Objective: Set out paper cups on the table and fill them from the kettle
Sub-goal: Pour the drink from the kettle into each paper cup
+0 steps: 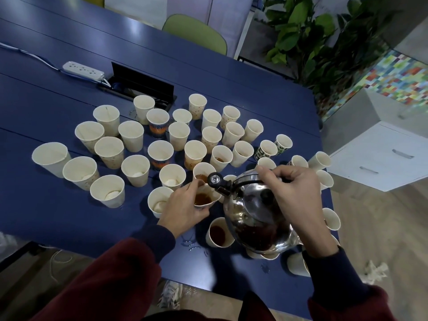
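Several paper cups stand upright across the blue table. My right hand grips the black handle of a shiny steel kettle, tilted with its spout over a cup. My left hand holds that paper cup, which has brown liquid in it, under the spout. A filled cup stands just below the kettle, and another with brown liquid sits behind the spout. Cups under the kettle are partly hidden.
A white power strip and an open black cable hatch lie at the back of the table. A green chair, plants and a white drawer cabinet stand beyond. Drops of water dot the near edge.
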